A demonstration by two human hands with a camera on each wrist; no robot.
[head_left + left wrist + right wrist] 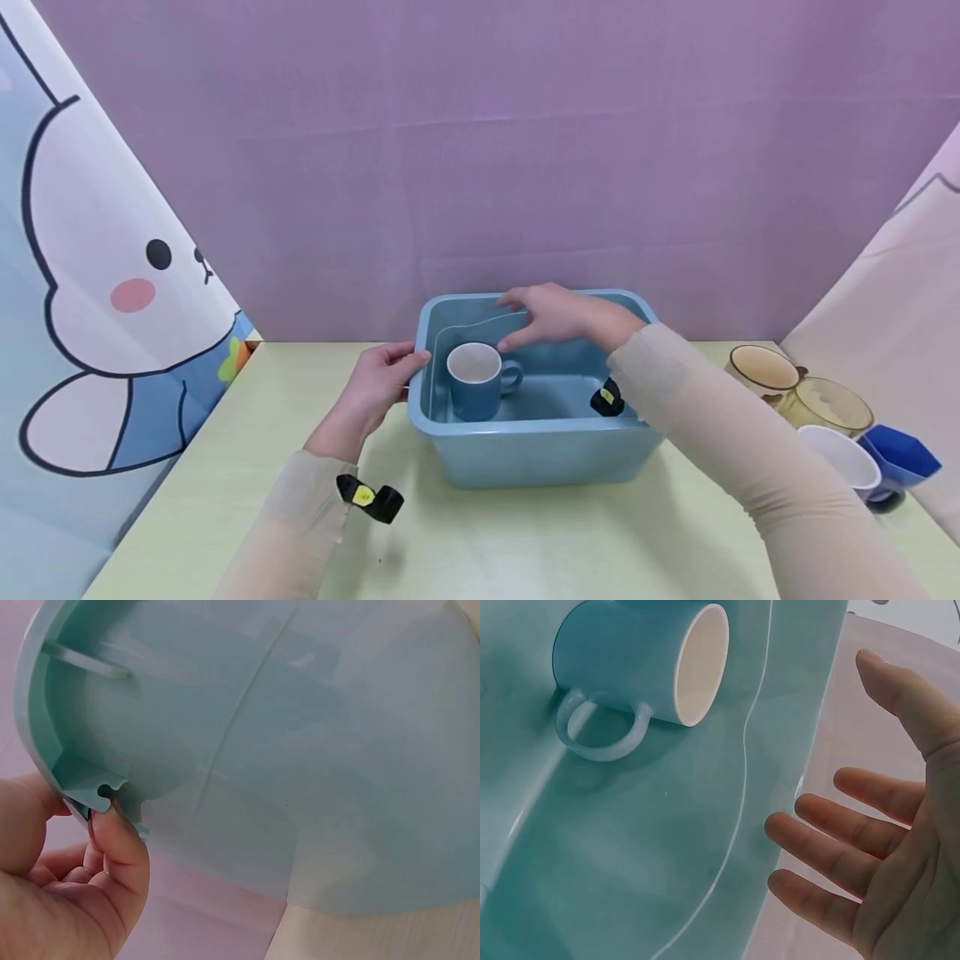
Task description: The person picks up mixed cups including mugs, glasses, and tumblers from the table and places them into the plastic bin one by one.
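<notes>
A light blue plastic basin [536, 457] stands on the table, and a blue mug [474, 396] with a white inside sits upright at its left end, handle to the right. My left hand [375, 387] pinches the basin's left rim, thumb on the outer edge and fingers curled under it, as the left wrist view shows. Over the basin, above and right of the mug, hovers my right hand [558, 315]. Its fingers are spread with nothing between them, apart from the mug [626, 660] in the right wrist view.
At the table's right side stand a brown-rimmed cup [763, 371], a yellowish glass cup [828, 406], a white-lined mug [840, 457] and a dark blue angular cup [900, 454]. A purple cloth [487, 167] hangs behind the basin. A cartoon-printed sheet [97, 250] hangs at left.
</notes>
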